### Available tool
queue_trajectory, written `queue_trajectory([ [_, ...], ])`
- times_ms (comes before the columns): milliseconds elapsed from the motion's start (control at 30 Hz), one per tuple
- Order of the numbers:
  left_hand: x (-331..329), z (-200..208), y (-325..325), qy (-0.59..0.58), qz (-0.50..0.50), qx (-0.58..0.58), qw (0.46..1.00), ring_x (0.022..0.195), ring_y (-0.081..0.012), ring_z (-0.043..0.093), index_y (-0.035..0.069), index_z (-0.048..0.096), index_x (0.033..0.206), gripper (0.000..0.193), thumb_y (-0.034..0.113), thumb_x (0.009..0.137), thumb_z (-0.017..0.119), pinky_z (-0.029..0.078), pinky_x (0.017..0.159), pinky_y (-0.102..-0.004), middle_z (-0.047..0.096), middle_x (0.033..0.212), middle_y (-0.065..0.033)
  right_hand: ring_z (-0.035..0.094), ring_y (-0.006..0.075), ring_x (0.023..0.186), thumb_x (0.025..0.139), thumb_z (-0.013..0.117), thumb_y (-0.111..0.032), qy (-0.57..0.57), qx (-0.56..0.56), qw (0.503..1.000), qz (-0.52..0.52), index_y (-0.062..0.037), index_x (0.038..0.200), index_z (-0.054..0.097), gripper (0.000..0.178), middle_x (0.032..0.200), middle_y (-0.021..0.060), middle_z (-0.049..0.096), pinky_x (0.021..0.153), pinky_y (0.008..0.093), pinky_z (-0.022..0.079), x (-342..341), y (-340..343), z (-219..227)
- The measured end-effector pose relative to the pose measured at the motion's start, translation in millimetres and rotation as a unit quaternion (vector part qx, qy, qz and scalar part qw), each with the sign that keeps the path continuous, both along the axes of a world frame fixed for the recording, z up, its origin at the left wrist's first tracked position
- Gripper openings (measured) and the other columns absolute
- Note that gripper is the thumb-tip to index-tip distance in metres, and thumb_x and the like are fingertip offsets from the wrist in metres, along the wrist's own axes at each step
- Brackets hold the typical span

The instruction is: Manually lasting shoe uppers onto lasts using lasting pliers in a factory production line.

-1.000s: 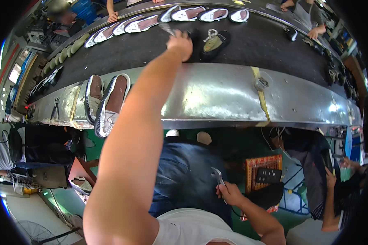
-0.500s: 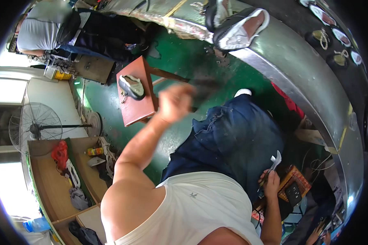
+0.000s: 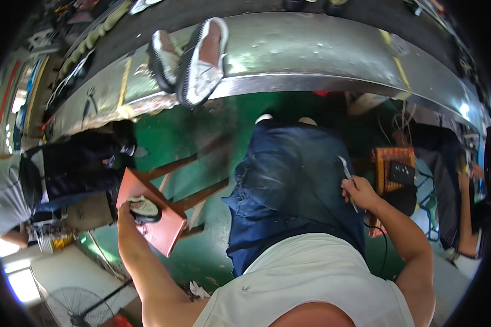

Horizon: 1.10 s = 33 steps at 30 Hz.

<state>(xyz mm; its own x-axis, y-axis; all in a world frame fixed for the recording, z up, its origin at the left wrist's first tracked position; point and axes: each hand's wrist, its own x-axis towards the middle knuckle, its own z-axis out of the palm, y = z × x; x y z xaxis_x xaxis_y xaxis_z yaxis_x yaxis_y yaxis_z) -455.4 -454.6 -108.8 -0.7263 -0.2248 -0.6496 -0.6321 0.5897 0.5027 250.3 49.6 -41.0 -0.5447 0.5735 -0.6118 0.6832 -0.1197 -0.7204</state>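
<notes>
At the left, a black-and-cream shoe [image 3: 147,211] lies on the reddish-brown top of a stool [image 3: 166,235]. My left hand [image 3: 125,211] has its fingers closed on the shoe's near-left end; the fingertips are partly hidden. Over my right thigh, my right hand [image 3: 360,192] is wrapped round a metal hand tool with a curved head [image 3: 344,167]. The tool's head points up and away from me, while its other end shows below my fist.
Across the front runs a metal-edged bench [image 3: 305,49] with a pair of black-and-white shoes [image 3: 203,71] on it. A small orange-patterned seat [image 3: 384,169] carrying a black box stands at my right. Other people are at both sides, and a fan [image 3: 76,305] is lower left.
My left hand has come down from mid-air onto the shoe on the stool. The view has turned left. My right hand still holds the tool.
</notes>
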Motion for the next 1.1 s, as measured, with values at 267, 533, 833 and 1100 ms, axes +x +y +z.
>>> queue_trajectory([
  [267, 180.7, 128.0, 104.1, 0.137, -0.114, 0.515, 0.839, 0.109, -0.0295, 0.067, 0.005, 0.046, 0.145, 0.057, 0.025, 0.097, 0.067, 0.056, 0.097, -0.0438, 0.065, 0.123, -0.0154, 0.064, 0.0148, 0.065, 0.092, 0.070, -0.025, 0.038, -0.024, 0.996, 0.075, -0.0010, 0.103, 0.065, 0.027, 0.079, 0.0067, 0.067, 0.061, 0.0312, 0.051, 3.8, 6.5, -5.4],
  [533, 393.3, 127.8, 362.1, -0.037, -0.413, 0.624, 0.663, 0.148, -0.0188, 0.026, 0.008, 0.026, 0.160, 0.079, 0.010, 0.093, 0.067, 0.024, 0.119, -0.0331, 0.031, 0.161, -0.0090, 0.062, 0.0104, 0.076, 0.098, 0.059, -0.012, 0.166, -0.081, 0.982, 0.031, 0.0014, 0.124, 0.057, 0.029, 0.093, 0.0057, 0.066, 0.067, 0.0268, 0.050, -2.0, -28.1, 84.5],
  [833, 449.0, 68.7, 406.5, 0.038, -0.554, 0.502, 0.663, 0.117, -0.0158, 0.051, 0.013, 0.023, 0.158, 0.067, 0.015, 0.102, 0.060, 0.040, 0.106, -0.0309, 0.053, 0.129, -0.0076, 0.062, 0.0114, 0.082, 0.097, 0.058, -0.007, 0.126, -0.093, 0.982, 0.106, -0.0009, 0.133, 0.055, 0.036, 0.106, 0.0053, 0.067, 0.073, 0.0280, 0.052, -1.9, -30.3, 74.0],
  [1100, 446.5, 73.8, 403.6, -0.087, -0.493, 0.516, 0.696, 0.126, -0.0175, 0.050, 0.010, 0.013, 0.162, 0.075, 0.009, 0.101, 0.058, 0.037, 0.111, -0.0323, 0.052, 0.138, -0.0110, 0.061, 0.0137, 0.082, 0.097, 0.063, -0.015, 0.280, -0.098, 0.955, 0.025, 0.0008, 0.122, 0.059, 0.030, 0.096, 0.0058, 0.067, 0.078, 0.0308, 0.052, -19.1, -30.6, 42.3],
])
